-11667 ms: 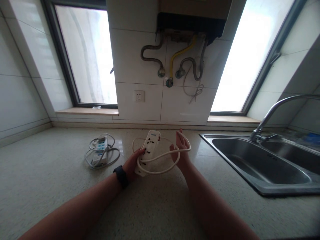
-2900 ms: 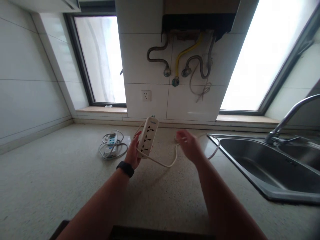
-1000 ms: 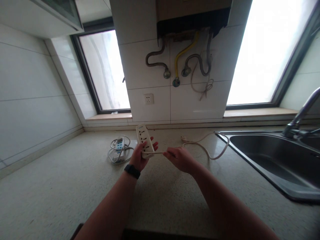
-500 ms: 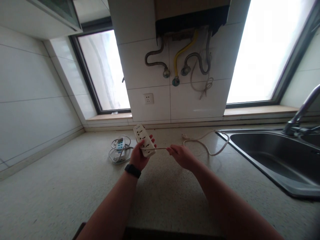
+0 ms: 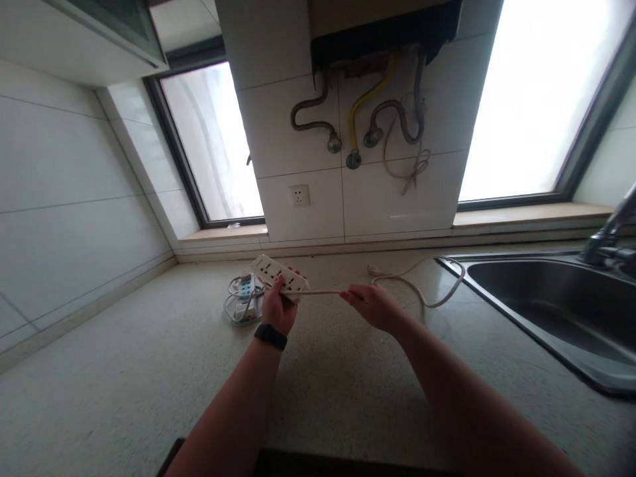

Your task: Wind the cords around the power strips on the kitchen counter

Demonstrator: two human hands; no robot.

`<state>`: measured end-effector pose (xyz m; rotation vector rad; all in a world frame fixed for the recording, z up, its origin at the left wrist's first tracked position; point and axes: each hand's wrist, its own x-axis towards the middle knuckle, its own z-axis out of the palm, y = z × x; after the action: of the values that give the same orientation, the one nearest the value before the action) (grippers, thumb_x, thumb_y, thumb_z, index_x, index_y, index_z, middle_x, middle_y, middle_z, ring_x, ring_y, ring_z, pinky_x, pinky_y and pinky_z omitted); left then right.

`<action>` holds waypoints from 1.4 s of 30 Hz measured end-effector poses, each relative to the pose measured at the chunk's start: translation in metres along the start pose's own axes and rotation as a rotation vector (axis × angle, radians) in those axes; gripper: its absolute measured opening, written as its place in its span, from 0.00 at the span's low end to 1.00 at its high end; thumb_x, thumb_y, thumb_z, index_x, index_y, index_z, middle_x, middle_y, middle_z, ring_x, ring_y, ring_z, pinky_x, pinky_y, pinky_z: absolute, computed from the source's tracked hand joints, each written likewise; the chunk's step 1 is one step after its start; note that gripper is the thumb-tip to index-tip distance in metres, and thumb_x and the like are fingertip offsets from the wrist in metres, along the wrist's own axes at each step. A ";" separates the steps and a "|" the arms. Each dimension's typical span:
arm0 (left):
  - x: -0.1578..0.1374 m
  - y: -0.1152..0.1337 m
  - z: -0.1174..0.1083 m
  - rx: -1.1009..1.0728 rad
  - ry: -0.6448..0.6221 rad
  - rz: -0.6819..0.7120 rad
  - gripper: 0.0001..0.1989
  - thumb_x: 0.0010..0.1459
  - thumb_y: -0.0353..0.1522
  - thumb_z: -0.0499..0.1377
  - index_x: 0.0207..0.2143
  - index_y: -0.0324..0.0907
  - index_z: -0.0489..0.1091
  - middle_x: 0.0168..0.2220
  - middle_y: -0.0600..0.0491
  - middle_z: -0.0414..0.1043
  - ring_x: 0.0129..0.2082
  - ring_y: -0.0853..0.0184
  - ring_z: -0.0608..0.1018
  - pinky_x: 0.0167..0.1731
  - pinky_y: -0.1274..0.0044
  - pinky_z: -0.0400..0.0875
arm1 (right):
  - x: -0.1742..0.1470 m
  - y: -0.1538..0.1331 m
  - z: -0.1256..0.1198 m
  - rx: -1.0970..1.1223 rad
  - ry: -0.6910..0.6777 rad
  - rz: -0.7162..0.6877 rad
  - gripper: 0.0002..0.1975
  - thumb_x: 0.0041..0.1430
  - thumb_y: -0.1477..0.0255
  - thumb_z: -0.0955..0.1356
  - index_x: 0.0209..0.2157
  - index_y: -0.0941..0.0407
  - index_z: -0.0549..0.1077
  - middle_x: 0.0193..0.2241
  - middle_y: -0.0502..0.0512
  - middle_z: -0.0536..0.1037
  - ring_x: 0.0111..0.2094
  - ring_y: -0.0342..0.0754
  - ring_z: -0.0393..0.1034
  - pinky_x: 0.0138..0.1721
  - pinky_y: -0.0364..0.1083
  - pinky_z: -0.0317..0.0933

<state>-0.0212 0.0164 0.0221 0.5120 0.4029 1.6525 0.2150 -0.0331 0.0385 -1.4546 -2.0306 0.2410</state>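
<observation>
A white power strip (image 5: 276, 273) with several sockets is tilted in my left hand (image 5: 279, 308), the thumb pressed on its face and fingertips showing at its far edge. From the strip a white cord (image 5: 318, 292) runs nearly straight to my right hand (image 5: 370, 303), which is closed around it. Past the right hand the same-coloured cord loops over the countertop toward the sink, with a plug (image 5: 372, 270) lying near the loop. Behind and left of the strip, a second power strip (image 5: 245, 286) with blue sockets lies amid its coiled grey-white cord, partly covered by the held strip.
On the right a steel sink (image 5: 536, 291) is set into the speckled countertop (image 5: 328, 384), with a faucet (image 5: 603, 232) behind it. The tiled wall carries a socket (image 5: 299, 195), hoses and valves (image 5: 354, 159), and a hanging tied cord (image 5: 412, 173).
The power strip has turned further flat and leftward in my left hand, now overlapping the coiled strip behind. My right hand keeps hold of the cord, and the view has shifted slightly.
</observation>
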 end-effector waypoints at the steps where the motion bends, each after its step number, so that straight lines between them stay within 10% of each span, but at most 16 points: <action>1: 0.000 0.000 0.000 -0.001 -0.002 0.004 0.18 0.61 0.27 0.60 0.54 0.43 0.67 0.46 0.48 0.76 0.45 0.62 0.80 0.53 0.60 0.72 | 0.000 0.002 -0.001 -0.011 0.023 0.006 0.35 0.60 0.44 0.56 0.24 0.60 0.72 0.17 0.49 0.64 0.20 0.32 0.44 0.30 0.39 0.34; 20: -0.029 0.000 0.022 0.084 -0.285 -0.120 0.24 0.60 0.31 0.62 0.58 0.45 0.64 0.60 0.44 0.67 0.58 0.52 0.73 0.57 0.56 0.68 | 0.005 0.013 -0.005 0.131 0.264 0.136 0.31 0.60 0.46 0.59 0.23 0.61 0.67 0.20 0.48 0.64 0.24 0.32 0.48 0.31 0.37 0.41; 30: -0.040 -0.009 0.021 0.331 -0.373 -0.053 0.33 0.56 0.30 0.65 0.61 0.52 0.58 0.55 0.46 0.71 0.46 0.56 0.79 0.47 0.58 0.74 | -0.005 -0.020 0.002 0.617 -0.720 0.121 0.36 0.59 0.45 0.57 0.34 0.64 0.77 0.28 0.56 0.77 0.25 0.34 0.66 0.27 0.35 0.58; 36: -0.043 -0.012 0.020 0.354 -0.433 -0.064 0.31 0.57 0.31 0.66 0.61 0.51 0.59 0.59 0.46 0.68 0.54 0.55 0.76 0.50 0.62 0.73 | -0.001 -0.022 0.040 0.565 -0.328 0.291 0.32 0.53 0.44 0.65 0.38 0.62 0.74 0.32 0.57 0.77 0.27 0.34 0.66 0.26 0.34 0.59; 42: -0.039 -0.020 0.019 0.361 -0.460 -0.062 0.25 0.59 0.35 0.65 0.58 0.49 0.64 0.55 0.48 0.71 0.55 0.59 0.74 0.51 0.67 0.73 | 0.002 -0.021 0.036 0.841 -0.368 0.142 0.22 0.50 0.62 0.73 0.45 0.58 0.72 0.39 0.53 0.78 0.34 0.34 0.69 0.35 0.33 0.64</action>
<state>0.0101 -0.0199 0.0232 1.1116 0.3687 1.3529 0.1774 -0.0317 0.0205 -1.0396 -1.7236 1.3222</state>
